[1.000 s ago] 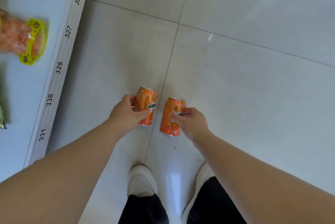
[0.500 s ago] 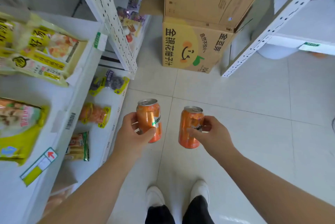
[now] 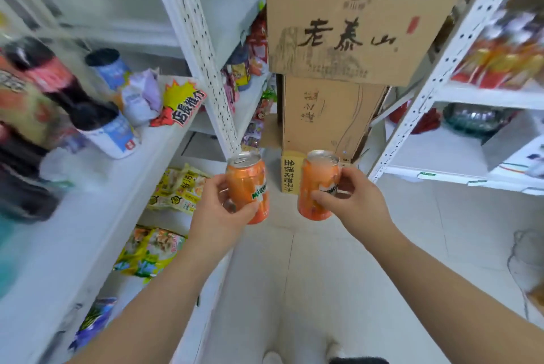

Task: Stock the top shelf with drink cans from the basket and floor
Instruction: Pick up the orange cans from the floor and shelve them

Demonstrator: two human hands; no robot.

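- The left can point(image 3: 250, 178), orange and silver-topped, is gripped by the left hand point(image 3: 217, 213).
- At its 3 o'clock, the matching right can point(image 3: 319, 175) is gripped by the right hand point(image 3: 356, 204).

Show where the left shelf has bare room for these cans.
Bare strip on the left shelf between the blue-labelled cup and its front edge, left of the left can. Crowded behind: dark bottles, pouches.

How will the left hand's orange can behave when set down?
The orange can looks rigid metal, so the left hand likely won't crush it. Its tab seems shut: probably full. Round sides: may roll if tipped.
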